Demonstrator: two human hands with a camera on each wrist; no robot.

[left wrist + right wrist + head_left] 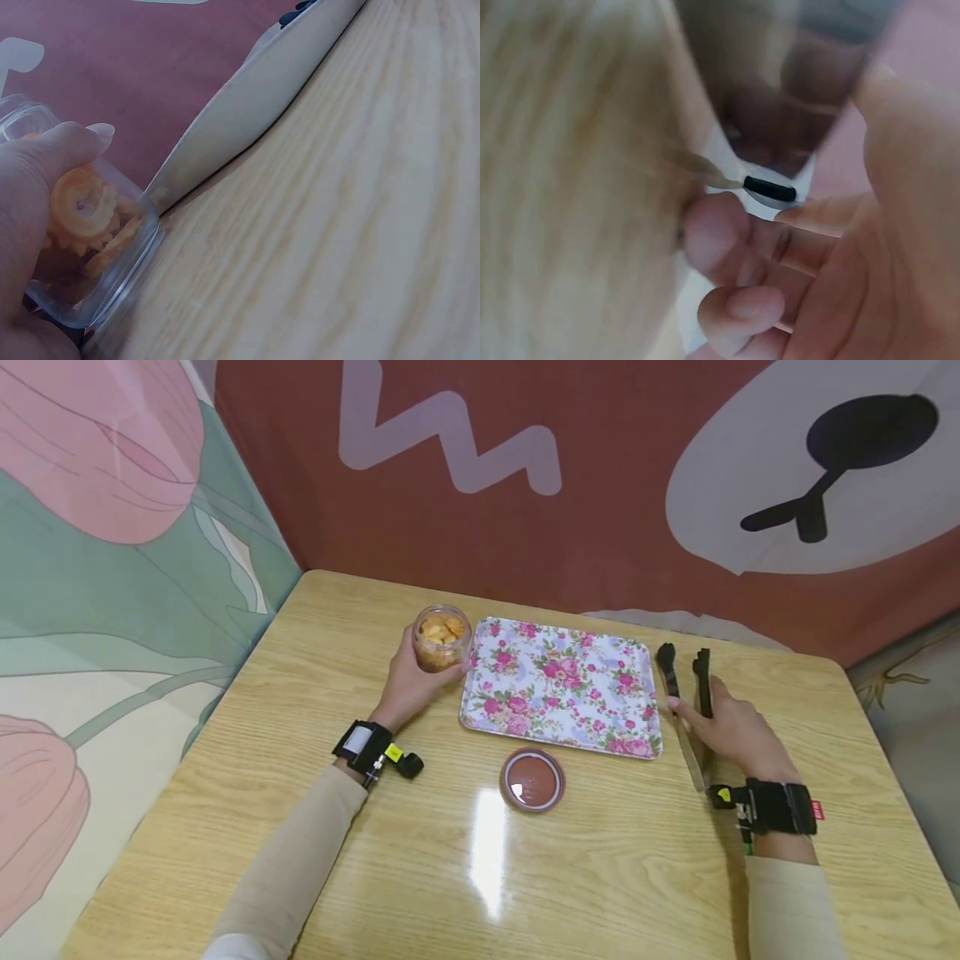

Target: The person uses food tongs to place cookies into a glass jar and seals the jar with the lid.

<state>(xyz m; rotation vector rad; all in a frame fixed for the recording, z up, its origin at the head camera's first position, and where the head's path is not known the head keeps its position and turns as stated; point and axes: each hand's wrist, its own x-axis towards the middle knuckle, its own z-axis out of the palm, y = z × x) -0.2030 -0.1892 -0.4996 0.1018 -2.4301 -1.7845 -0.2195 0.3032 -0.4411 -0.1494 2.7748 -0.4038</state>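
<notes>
At the tray's left end, my left hand (420, 681) grips a clear jar (442, 656) of golden snack pieces, thumb on its right side. The jar has no lid on it. In the left wrist view, ridged ring-shaped snacks (81, 206) show through the jar wall, its base at the tabletop. On the right, my right hand (738, 731) holds metal tongs (687, 750) with black tips, thumb at one arm and fingers round the other. The tongs' tips point away from me, spread apart. The right wrist view is blurred; a shiny tong arm (780, 90) runs between thumb and curled fingers.
A white tray (600, 647) with pink flowers lies between the hands. Nearer to me, a round reddish-brown lid (532, 780) rests on the wooden table (420, 868). A printed cloth (525, 543) hangs behind the table's far edge.
</notes>
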